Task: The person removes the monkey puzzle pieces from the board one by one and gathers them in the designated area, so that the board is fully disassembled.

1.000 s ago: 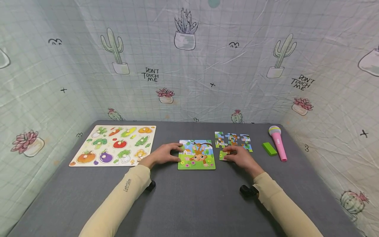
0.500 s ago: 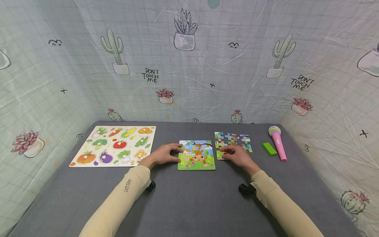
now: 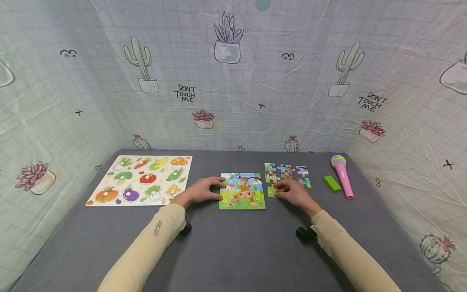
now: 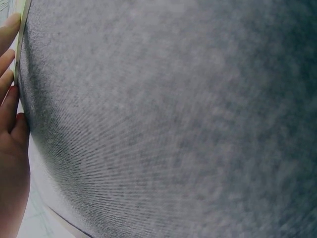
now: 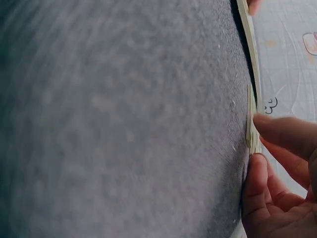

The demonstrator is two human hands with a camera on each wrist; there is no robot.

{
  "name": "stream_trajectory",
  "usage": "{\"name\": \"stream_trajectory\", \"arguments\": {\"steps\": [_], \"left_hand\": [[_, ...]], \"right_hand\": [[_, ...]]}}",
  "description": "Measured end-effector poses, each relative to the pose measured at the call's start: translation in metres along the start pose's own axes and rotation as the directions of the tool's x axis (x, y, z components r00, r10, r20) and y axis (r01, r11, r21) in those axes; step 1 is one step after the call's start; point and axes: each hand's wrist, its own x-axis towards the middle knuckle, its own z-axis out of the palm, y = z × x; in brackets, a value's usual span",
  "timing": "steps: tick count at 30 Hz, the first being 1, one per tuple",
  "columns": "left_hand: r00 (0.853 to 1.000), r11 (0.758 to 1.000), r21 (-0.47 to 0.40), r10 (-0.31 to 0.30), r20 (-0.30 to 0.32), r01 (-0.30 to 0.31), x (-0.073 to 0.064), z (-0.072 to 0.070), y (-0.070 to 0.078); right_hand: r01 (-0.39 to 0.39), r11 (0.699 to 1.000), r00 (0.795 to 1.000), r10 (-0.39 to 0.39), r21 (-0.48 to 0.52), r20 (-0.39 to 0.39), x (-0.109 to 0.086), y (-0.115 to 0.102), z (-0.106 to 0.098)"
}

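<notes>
A square monkey puzzle board [image 3: 242,201] lies in the middle of the grey table. My left hand [image 3: 200,190] rests at its left edge, with the thumb by the lower left side and the fingertips on the upper left corner. Just right of the board, my right hand [image 3: 293,194] pinches a green jigsaw piece [image 3: 271,192] low on the table. The fingers partly hide this piece. In the right wrist view, the thumb and fingers of that hand [image 5: 282,168] meet the thin edges of the piece [image 5: 249,114].
Several jigsaw pieces [image 3: 287,172] lie together behind the right hand. Farther right are a bright green block [image 3: 332,183] and a pink toy microphone [image 3: 342,174]. On the left lies a white vegetable puzzle board [image 3: 138,179]. A patterned cloth [image 3: 240,117] stands behind the table.
My right hand has shifted the green jigsaw piece slightly left, closer to the monkey board, then a touch back right. My left hand has stayed at the board's edge.
</notes>
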Motion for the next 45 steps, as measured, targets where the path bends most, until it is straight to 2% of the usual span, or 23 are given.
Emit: {"name": "stream_trajectory", "arguments": {"steps": [4, 13, 21, 28, 35, 39, 45], "left_hand": [[1.000, 1.000, 0.004, 0.005, -0.001, -0.005, 0.000, 0.000, 0.001], [1.000, 1.000, 0.001, -0.006, 0.002, 0.006, -0.002, -0.001, 0.003], [1.000, 1.000, 0.001, -0.001, -0.004, 0.001, -0.001, 0.000, 0.002], [1.000, 1.000, 0.000, 0.010, -0.025, -0.010, -0.001, 0.004, -0.002], [0.998, 0.999, -0.022, 0.025, -0.056, -0.026, -0.001, 0.009, -0.002], [0.998, 0.999, -0.027, 0.016, -0.057, -0.018, -0.002, 0.010, 0.000], [0.998, 0.999, -0.030, 0.010, -0.070, -0.012, -0.003, 0.010, 0.000]], "right_hand": [[0.012, 1.000, 1.000, -0.012, -0.006, 0.026, -0.001, 0.000, -0.001], [0.051, 0.997, 0.998, -0.050, -0.049, 0.029, -0.001, 0.001, -0.002], [0.051, 0.998, 0.998, -0.049, -0.046, 0.043, 0.000, 0.000, -0.003], [0.071, 0.997, 0.996, -0.069, -0.033, 0.065, 0.001, -0.012, -0.006], [0.041, 0.999, 0.993, -0.043, 0.021, 0.106, 0.000, -0.046, 0.011], [0.070, 0.997, 0.986, -0.075, 0.040, 0.147, 0.002, -0.060, 0.027], [0.106, 0.990, 0.972, -0.122, 0.089, 0.199, 0.009, -0.069, 0.048]]}}
